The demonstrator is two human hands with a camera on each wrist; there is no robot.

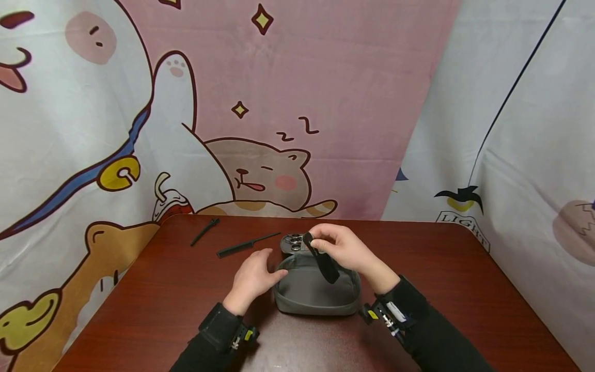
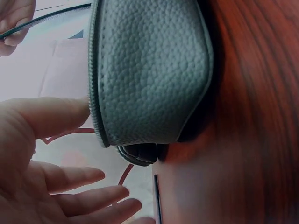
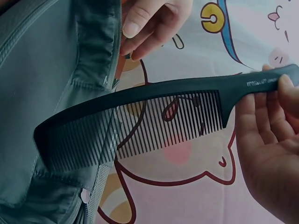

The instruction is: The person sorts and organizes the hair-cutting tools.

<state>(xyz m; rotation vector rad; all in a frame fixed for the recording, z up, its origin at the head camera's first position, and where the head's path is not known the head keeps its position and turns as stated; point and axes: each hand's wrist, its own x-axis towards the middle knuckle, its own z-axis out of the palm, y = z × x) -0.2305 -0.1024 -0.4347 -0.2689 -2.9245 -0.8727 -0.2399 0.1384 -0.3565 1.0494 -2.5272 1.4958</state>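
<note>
A grey zip case [image 1: 316, 308] with a pebbled outside stands on the table, its top unzipped. My right hand [image 1: 341, 248] pinches a black wide comb [image 1: 324, 263] by its handle and holds it above the case. In the right wrist view the comb's teeth [image 3: 177, 123] face down, and its far end overlaps the case's inside [image 3: 42, 116]. My left hand [image 1: 253, 279] is at the case's left side, its thumb [image 2: 60, 114] at the zipped rim and the other fingers loosely extended. How deep the comb reaches is unclear.
Behind the case's opening, metal rings like scissor handles [image 1: 295, 239] show in its back part. A thin-tailed black comb [image 1: 241, 247] and a small dark clip-like item [image 1: 204, 232] lie back left on the brown table [image 1: 441, 305]. Printed cloth [image 1: 353, 103] hangs behind.
</note>
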